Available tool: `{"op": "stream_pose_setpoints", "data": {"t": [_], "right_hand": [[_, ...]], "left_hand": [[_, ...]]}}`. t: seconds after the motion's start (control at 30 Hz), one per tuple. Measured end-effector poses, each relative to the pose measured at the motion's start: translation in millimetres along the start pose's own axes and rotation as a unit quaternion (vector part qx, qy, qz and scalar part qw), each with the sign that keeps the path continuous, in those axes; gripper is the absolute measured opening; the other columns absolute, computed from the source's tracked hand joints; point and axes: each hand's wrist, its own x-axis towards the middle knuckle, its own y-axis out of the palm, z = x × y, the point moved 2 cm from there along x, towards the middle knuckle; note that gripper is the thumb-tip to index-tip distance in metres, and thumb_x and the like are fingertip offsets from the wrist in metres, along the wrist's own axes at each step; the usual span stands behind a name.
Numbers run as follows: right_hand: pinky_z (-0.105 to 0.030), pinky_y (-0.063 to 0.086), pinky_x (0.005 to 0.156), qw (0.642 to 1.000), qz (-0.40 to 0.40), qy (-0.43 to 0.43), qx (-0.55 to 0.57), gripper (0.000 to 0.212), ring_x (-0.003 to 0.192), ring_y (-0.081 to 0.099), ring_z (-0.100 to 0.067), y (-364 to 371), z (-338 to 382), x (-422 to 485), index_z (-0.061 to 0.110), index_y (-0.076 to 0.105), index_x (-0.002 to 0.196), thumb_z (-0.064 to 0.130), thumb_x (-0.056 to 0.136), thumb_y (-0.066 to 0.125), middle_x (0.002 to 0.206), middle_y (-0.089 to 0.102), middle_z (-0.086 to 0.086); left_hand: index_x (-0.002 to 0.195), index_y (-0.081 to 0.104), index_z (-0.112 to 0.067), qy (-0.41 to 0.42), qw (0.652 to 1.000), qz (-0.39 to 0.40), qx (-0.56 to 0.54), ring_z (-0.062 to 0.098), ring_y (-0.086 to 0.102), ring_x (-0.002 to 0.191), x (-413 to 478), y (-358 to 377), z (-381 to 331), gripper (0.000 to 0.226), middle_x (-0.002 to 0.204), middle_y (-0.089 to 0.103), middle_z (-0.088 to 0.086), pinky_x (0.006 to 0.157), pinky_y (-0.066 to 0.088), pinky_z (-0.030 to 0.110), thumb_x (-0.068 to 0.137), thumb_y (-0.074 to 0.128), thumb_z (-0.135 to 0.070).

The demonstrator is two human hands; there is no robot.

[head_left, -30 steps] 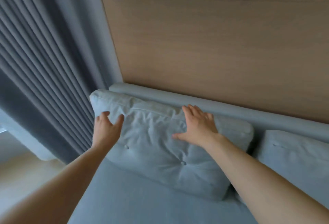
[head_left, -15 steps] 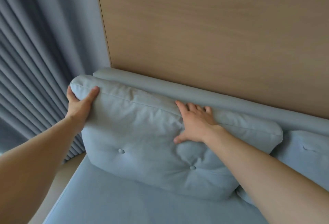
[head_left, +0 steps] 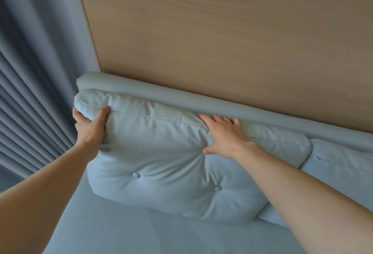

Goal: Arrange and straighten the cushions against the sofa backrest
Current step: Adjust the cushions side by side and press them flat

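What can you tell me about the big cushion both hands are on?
The cushion is a pale blue-grey, soft, wrinkled fabric, with a piped seam along its top and two covered buttons tufting its front. It stands on the sofa seat, leaning against the backrest, at the sofa's end nearest the curtain. The left hand pinches its upper left corner; the right hand lies spread over its top edge. Its right end touches a second cushion.
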Motion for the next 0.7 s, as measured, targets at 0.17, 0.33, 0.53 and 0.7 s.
{"op": "stream_pose_setpoints", "data": {"t": [0.17, 0.33, 0.53, 0.7], "right_hand": [[-0.046, 0.028, 0.111, 1.000, -0.016, -0.004, 0.015, 0.125, 0.136, 0.045, -0.025, 7, 1, -4, 0.041, 0.017, 0.159, 0.067, 0.059, 0.087, 0.146, 0.050, 0.003], [-0.050, 0.016, 0.119, 1.000, -0.020, 0.007, 0.009, 0.136, 0.156, 0.017, -0.020, 5, -6, -21, 0.039, 0.005, 0.162, 0.075, 0.056, 0.084, 0.167, 0.027, 0.001], [-0.070, 0.007, 0.118, 0.991, -0.049, 0.087, -0.084, 0.154, 0.157, -0.023, -0.033, 25, -27, -69, 0.042, -0.030, 0.154, 0.084, 0.055, 0.079, 0.171, -0.025, -0.007], [-0.078, 0.006, 0.114, 0.988, -0.034, 0.122, -0.089, 0.159, 0.157, -0.018, -0.039, 42, -32, -65, 0.042, -0.043, 0.147, 0.078, 0.058, 0.083, 0.173, -0.020, -0.008]], "left_hand": [[0.152, 0.016, -0.059, 0.003, 1.000, 0.020, 0.007, 0.026, 0.053, 0.121, 3, -7, -7, 0.114, 0.141, 0.048, -0.011, 0.098, 0.049, 0.053, 0.061, 0.082, -0.079], [0.164, 0.009, -0.042, 0.077, 0.996, -0.006, 0.049, 0.030, 0.035, 0.148, -13, -5, -32, 0.120, 0.167, 0.028, 0.000, 0.116, 0.031, 0.048, 0.069, 0.076, -0.072], [0.165, -0.009, -0.038, 0.502, 0.671, 0.168, 0.519, 0.024, -0.016, 0.158, -87, 60, -48, 0.148, 0.176, -0.009, -0.001, 0.117, -0.002, 0.075, 0.049, 0.056, -0.104], [0.152, -0.038, -0.043, 0.423, 0.582, 0.234, 0.654, 0.032, -0.023, 0.156, -93, 106, -11, 0.162, 0.172, -0.024, -0.003, 0.111, -0.005, 0.084, 0.050, 0.080, -0.087]]}}
